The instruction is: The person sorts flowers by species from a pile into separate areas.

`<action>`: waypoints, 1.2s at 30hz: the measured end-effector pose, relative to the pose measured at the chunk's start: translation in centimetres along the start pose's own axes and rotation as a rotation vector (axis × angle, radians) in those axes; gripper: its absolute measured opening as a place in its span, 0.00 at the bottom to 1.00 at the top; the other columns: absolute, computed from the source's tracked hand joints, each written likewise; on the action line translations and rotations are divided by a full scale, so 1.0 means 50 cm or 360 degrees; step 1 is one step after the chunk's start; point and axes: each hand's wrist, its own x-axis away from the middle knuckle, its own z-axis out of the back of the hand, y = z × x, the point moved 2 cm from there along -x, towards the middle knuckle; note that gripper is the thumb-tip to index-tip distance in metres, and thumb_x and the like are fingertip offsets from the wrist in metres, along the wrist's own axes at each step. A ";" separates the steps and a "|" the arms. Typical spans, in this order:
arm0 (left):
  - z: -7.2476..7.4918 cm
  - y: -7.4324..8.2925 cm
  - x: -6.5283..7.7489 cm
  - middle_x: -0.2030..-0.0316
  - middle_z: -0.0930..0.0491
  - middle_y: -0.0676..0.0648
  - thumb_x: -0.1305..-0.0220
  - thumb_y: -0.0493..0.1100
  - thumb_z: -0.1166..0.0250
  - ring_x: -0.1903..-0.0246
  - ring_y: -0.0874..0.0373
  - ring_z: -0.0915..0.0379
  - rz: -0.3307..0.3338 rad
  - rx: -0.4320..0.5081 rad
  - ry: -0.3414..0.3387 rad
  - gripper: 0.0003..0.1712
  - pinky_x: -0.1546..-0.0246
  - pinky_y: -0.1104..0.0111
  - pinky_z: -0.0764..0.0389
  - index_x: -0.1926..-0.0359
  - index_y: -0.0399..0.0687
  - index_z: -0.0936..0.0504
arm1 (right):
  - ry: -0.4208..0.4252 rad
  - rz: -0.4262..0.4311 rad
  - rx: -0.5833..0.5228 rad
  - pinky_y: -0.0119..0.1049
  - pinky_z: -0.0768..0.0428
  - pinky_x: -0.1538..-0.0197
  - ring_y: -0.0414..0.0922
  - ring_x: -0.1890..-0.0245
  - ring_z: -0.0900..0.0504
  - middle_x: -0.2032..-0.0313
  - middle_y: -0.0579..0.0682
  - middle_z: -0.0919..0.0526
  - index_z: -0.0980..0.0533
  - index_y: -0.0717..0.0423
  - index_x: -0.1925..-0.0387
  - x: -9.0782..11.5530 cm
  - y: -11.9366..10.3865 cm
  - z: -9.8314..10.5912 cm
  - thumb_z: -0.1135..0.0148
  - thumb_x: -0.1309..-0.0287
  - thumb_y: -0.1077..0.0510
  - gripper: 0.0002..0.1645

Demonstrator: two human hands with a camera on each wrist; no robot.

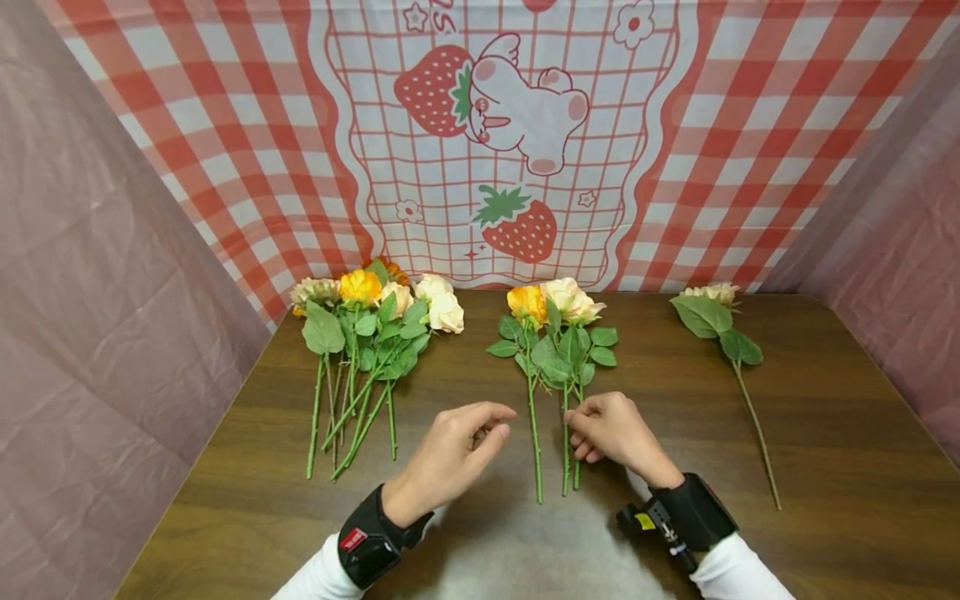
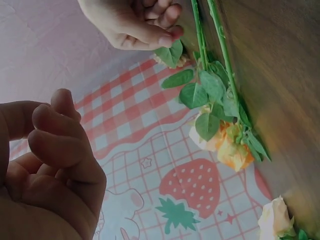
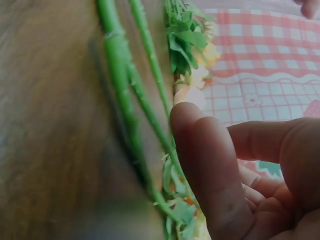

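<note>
My left hand (image 1: pixel 455 450) hovers over the table, fingers loosely bent and holding nothing. To its right lies a small group of flowers: an orange rose (image 1: pixel 527 303) and cream roses (image 1: pixel 572 302), with green leaves and thorny stems pointing toward me. My right hand (image 1: pixel 621 433) is right at the cream roses' stems in the head view, its fingertips overlapping them. In the right wrist view, the green stems (image 3: pixel 120 70) run beside the thumb and fingers, with none pinched between them. The left wrist view also shows the right hand (image 2: pixel 132 25) with relaxed fingers.
A larger bunch on the left has a yellow-orange rose (image 1: pixel 360 287), white roses (image 1: pixel 442 304) and crossing stems. Far right lies a single pale flower (image 1: pixel 716 292) with a long stem. Behind the brown table (image 1: pixel 840 400) hangs a red checked strawberry cloth (image 1: pixel 720 167).
</note>
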 end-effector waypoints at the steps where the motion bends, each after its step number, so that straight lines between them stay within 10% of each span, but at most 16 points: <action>1: 0.002 -0.001 0.000 0.69 0.18 0.51 0.32 0.34 0.39 0.75 0.69 0.31 0.0002 -0.0003 0.0000 0.10 0.75 0.76 0.26 0.53 0.38 0.17 | -0.0008 0.0017 0.0000 0.39 0.17 0.76 0.46 0.80 0.16 0.78 0.53 0.17 0.17 0.66 0.67 0.002 -0.003 0.000 0.41 0.33 0.60 0.13; 11: 0.059 -0.017 -0.008 0.73 0.18 0.53 0.33 0.33 0.38 0.77 0.68 0.31 0.0155 -0.0120 0.0157 0.07 0.76 0.74 0.28 0.58 0.41 0.15 | -0.0027 0.0152 0.0026 0.43 0.17 0.76 0.49 0.80 0.17 0.78 0.55 0.17 0.18 0.66 0.65 0.019 -0.030 -0.004 0.41 0.33 0.60 0.11; 18: 0.132 -0.084 -0.015 0.75 0.17 0.49 0.34 0.35 0.37 0.80 0.64 0.28 0.0453 -0.0338 0.0325 0.06 0.79 0.71 0.28 0.59 0.40 0.15 | -0.0023 0.0157 0.0044 0.42 0.18 0.76 0.49 0.80 0.17 0.78 0.52 0.18 0.18 0.66 0.64 0.021 -0.032 -0.006 0.41 0.33 0.61 0.10; 27: 0.184 -0.223 0.026 0.74 0.18 0.35 0.36 0.42 0.38 0.76 0.42 0.20 0.1091 -0.0983 -0.0089 0.12 0.81 0.52 0.25 0.73 0.37 0.21 | -0.0031 0.0136 0.0027 0.39 0.18 0.77 0.47 0.80 0.18 0.78 0.52 0.17 0.18 0.66 0.62 0.022 -0.028 -0.010 0.42 0.34 0.62 0.10; 36: 0.169 -0.258 0.036 0.69 0.18 0.27 0.40 0.33 0.43 0.72 0.31 0.20 0.1132 -0.1134 -0.0017 0.07 0.77 0.44 0.22 0.68 0.29 0.23 | -0.0035 0.0153 0.0039 0.43 0.18 0.76 0.47 0.80 0.18 0.78 0.52 0.18 0.18 0.66 0.63 0.020 -0.031 -0.011 0.41 0.34 0.62 0.10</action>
